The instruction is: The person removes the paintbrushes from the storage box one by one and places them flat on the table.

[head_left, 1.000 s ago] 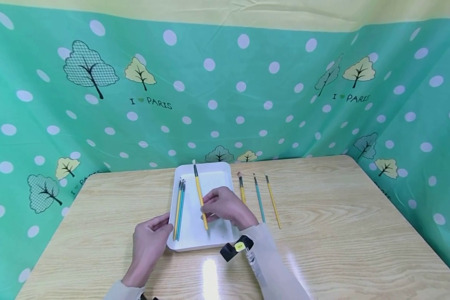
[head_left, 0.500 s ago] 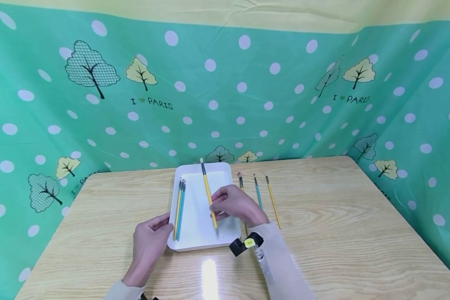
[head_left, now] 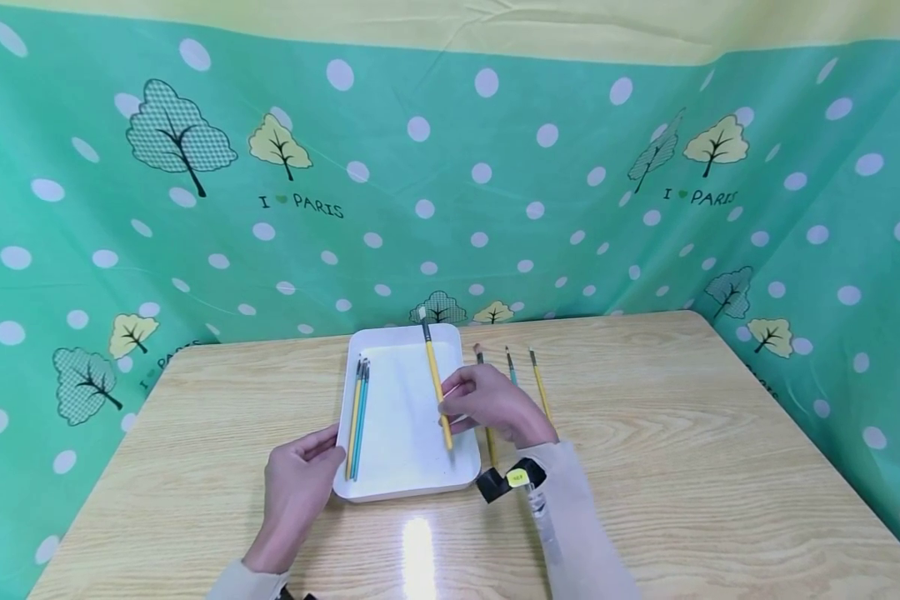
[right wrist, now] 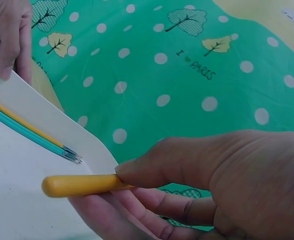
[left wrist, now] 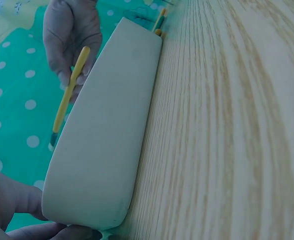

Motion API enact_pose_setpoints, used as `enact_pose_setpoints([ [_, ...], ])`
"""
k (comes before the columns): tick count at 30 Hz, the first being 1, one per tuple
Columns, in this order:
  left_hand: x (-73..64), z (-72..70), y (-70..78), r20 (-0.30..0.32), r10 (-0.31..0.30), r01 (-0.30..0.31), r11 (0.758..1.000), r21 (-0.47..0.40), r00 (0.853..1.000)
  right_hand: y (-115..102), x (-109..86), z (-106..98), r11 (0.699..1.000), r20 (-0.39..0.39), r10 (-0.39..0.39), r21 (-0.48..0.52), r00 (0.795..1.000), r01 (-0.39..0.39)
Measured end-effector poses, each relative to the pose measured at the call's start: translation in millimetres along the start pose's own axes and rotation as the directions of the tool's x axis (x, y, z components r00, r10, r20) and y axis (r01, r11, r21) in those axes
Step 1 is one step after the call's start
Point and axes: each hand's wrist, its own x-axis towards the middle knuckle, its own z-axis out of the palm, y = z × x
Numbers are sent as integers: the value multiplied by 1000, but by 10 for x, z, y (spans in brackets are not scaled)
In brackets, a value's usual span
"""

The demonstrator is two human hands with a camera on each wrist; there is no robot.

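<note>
My right hand (head_left: 492, 402) pinches a yellow paintbrush (head_left: 433, 364) near its lower handle, above the right half of the white tray (head_left: 412, 483). The brush tilts with its pale bristles at the far end, and its handle's rounded end pokes past my thumb in the right wrist view. My left hand (head_left: 300, 483) grips the tray's left wall, thumb over the rim and fingers outside. Along that wall inside the tray lie a yellow paintbrush (head_left: 355, 425) and teal paintbrushes (head_left: 362, 417), side by side, bristles away from me.
Right of the tray, on the wooden table (head_left: 682, 433), lie a thick yellow brush (head_left: 492, 450), a teal brush (head_left: 511, 364) and a thin yellow brush (head_left: 540, 383). My right hand and forearm partly cover them. A green dotted cloth (head_left: 450, 183) hangs behind the table.
My right hand has moved rightward across the tray with the yellow paintbrush, toward the right wall. My left hand keeps its grip on the tray, which has stayed in place.
</note>
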Motion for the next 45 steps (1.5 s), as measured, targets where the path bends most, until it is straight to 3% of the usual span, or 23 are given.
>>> enact_pose_setpoints([
  [12,-2,-6,-1,-1,2,-2,1000,4,1000,64,-45,-278,999,-88,32,16,996,-31],
  [36,3,-9,10,1,-17,17,1000,-6,1000,251,-176,-806,998,-139,57,35,989,-52],
  [45,-6,-23,16,14,-21,21,1000,-15,1000,341,-271,-995,998,-158,56,-3,986,-57],
])
